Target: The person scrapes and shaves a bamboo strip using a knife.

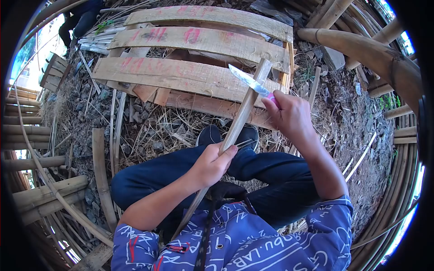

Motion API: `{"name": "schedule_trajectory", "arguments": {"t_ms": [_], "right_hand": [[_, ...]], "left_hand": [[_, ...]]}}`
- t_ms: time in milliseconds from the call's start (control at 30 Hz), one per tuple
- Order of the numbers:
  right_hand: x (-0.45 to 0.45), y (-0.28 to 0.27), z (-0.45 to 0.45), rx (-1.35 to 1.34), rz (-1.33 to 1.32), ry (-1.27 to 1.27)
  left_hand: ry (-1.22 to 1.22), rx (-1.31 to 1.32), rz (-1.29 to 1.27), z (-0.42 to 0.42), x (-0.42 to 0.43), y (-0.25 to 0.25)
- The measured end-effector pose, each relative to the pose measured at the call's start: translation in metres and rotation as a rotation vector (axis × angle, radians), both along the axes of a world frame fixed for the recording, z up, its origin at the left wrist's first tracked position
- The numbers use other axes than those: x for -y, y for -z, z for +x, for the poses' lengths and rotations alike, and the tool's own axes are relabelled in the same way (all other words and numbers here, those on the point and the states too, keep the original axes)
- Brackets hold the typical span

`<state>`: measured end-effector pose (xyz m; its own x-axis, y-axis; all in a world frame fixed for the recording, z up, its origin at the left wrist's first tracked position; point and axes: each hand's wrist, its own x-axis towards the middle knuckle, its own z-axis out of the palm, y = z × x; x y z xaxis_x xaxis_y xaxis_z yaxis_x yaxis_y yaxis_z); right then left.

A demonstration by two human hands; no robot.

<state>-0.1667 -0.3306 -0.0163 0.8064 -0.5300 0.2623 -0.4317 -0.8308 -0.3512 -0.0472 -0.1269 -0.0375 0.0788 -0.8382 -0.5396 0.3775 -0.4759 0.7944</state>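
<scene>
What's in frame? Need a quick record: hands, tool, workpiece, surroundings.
left hand: closed around the strip
right hand: gripping the pink handle of the knife
blade position: crosses the strip near its far end; contact hard to confirm
strip pose: slanted, lower end beside the torso
beyond feet: slatted pallet, red marks
sides: bamboo poles

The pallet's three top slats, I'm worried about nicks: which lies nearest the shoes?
The front slat, lowest in the picture, passing behind the knife; the middle slat and far slat lie farther from the shoes.
</scene>
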Motion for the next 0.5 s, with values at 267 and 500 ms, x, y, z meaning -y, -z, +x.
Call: {"name": "schedule_trajectory", "arguments": {"t_ms": [267, 500], "right_hand": [[0.016, -0.005, -0.002, 0.082, 0.165, 0.145], [0.010, -0.017, -0.009, 0.173, 0.369, 0.133]], "left_hand": [[0.102, -0.326, 0.026, 0.013, 0.003, 0.011], [-0.002, -0.404, -0.089, 0.013, 0.003, 0.012]]}}
